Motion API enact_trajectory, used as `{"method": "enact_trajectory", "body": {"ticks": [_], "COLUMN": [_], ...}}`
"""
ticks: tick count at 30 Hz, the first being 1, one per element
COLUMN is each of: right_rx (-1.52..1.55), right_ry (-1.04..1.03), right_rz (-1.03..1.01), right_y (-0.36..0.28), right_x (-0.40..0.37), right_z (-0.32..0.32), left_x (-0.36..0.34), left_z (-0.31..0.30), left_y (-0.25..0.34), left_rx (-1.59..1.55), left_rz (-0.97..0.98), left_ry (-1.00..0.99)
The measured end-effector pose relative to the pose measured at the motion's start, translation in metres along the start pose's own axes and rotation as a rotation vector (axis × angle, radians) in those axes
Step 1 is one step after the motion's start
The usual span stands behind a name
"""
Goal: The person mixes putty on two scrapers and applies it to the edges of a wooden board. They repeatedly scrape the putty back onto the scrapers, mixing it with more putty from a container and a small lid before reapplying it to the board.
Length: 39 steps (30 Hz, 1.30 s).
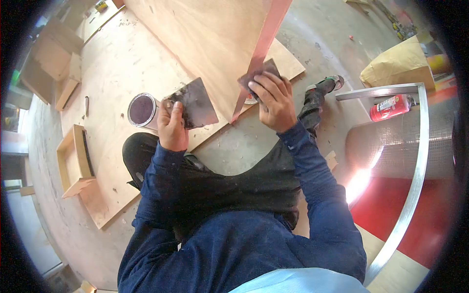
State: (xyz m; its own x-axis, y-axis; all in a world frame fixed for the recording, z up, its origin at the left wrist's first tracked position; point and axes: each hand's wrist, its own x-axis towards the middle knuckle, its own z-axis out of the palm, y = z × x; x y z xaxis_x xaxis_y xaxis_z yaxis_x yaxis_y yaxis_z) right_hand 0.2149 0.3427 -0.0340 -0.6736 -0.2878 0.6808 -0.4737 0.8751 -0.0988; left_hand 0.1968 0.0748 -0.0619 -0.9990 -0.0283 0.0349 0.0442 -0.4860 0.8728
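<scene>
A flat, square dark plate (201, 103) smeared with paste is gripped in my left hand (173, 124), thumb on top. Just left of that hand an open round can (142, 110) of dark purplish paste stands on the plywood sheet. My right hand (274, 100) has its fingers wrapped over a smaller dark spreader (266, 69), held against or close to the pinkish strip on the edge of an upright wooden panel (210, 39). Whether the spreader touches the strip I cannot tell. Part of a white lid or can shows behind the panel's lower edge.
The plywood sheet (105, 161) bears a small wooden tray (72, 158) and a narrow tool (87, 106). On the right are a metal frame (424, 127), a red container (389, 108), a mesh roll and a yellow bag (398, 66). My legs flank the floor between them.
</scene>
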Motion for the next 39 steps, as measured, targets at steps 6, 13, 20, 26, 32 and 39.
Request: {"method": "enact_trajectory", "body": {"ticks": [6, 13, 20, 26, 32, 39], "right_rx": [0.325, 0.053, 0.055, 0.026, 0.136, 0.411], "right_ry": [0.507, 0.546, 0.523, 0.352, 0.049, 0.101], "right_rz": [0.153, 0.002, 0.027, -0.077, -0.037, -0.050], "right_y": [-0.012, 0.027, 0.012, 0.016, 0.005, -0.029], "right_x": [0.037, 0.012, 0.039, 0.050, -0.005, -0.024], "right_z": [-0.021, 0.060, -0.025, -0.015, -0.012, -0.020], "left_x": [-0.005, -0.004, -0.013, -0.004, -0.007, -0.012], "left_z": [0.004, 0.027, 0.045, 0.051, 0.075, 0.094], "left_y": [-0.007, -0.008, -0.004, -0.009, -0.007, -0.025], "left_rx": [0.918, -0.074, -0.103, -0.090, -0.187, -0.286], "left_rz": [0.596, -0.156, -0.219, -0.130, -0.151, -0.178], "left_ry": [-0.191, -0.118, -0.123, -0.144, -0.132, -0.104]}}
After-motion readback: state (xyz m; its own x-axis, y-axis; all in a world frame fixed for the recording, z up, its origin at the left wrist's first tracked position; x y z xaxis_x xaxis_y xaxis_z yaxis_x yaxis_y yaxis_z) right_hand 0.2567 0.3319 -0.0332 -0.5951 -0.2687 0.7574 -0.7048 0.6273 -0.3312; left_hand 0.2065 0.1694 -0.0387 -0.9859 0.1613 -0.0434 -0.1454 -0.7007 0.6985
